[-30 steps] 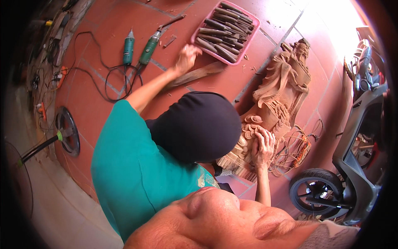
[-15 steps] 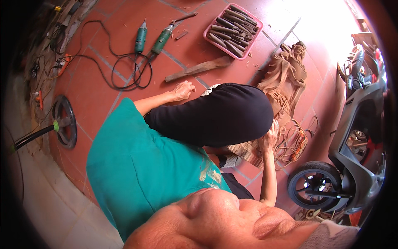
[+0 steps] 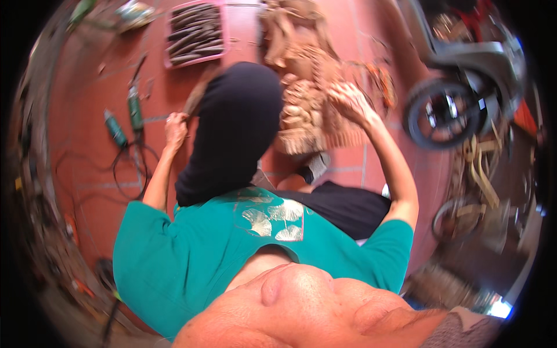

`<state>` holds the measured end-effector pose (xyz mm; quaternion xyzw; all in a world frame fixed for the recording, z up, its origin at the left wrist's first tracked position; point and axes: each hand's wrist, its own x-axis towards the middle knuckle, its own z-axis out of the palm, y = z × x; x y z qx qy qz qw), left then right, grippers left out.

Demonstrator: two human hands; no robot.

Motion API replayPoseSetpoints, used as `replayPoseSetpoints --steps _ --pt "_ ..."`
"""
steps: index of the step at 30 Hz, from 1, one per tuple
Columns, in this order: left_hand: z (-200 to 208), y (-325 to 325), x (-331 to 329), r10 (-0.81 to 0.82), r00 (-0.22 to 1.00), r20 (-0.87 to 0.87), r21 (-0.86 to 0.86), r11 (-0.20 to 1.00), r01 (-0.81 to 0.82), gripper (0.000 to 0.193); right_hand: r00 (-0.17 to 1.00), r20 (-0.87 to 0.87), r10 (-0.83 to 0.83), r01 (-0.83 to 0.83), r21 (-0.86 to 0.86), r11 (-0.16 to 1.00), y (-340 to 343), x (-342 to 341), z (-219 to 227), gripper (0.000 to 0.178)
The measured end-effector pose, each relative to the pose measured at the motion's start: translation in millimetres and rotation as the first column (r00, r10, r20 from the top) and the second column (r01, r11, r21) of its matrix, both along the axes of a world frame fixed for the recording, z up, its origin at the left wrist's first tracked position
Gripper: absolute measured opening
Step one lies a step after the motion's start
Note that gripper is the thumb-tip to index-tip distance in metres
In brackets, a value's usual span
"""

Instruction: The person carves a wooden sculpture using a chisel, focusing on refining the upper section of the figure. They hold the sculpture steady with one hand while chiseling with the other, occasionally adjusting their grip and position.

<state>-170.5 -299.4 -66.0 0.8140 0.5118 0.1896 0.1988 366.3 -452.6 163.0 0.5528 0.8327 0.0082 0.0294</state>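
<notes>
Carved wooden figure [image 3: 307,98] lying on the red tiled floor [image 3: 87,168], far and centre, partly behind a black knee [image 3: 232,133]. Right hand [image 3: 351,101] resting on its right edge, fingers spread wide. Left hand [image 3: 176,124] closed around a brown wooden handle [image 3: 196,95], left of the knee. Further left, two green power tools [image 3: 125,119] with black cables; far behind, a pink tray of chisels [image 3: 194,35]. At far right, a scooter wheel [image 3: 438,113].

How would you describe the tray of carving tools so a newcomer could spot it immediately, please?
Start from the red tiled floor and look towards the top of the view, left of the wooden carving. The pink tray lies there, packed with dark chisels; nothing else nearby is pink or box-shaped.
</notes>
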Motion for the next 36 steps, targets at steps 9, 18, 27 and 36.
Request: replayPoseSetpoints --steps 9,18,27,36 --pt "-60 139 -46 0.177 0.958 -0.225 0.146 0.978 -0.146 0.036 0.884 0.013 -0.467 0.451 -0.28 0.847 -100 40 18 0.021" --pt "-82 195 -89 0.29 0.844 -0.452 0.032 0.95 -0.309 0.053 0.802 -0.136 -0.582 0.502 -0.375 0.779 -101 48 3 0.021" --pt "-64 191 -72 0.29 0.856 -0.427 0.065 0.954 -0.291 0.027 0.814 -0.063 -0.577 0.506 -0.411 0.759 -95 59 -4 0.026" --pt "-59 207 -96 0.607 0.774 0.177 -0.412 0.76 -0.502 0.04 0.811 -0.096 -0.577 0.525 -0.313 0.791 -74 64 -6 0.023"
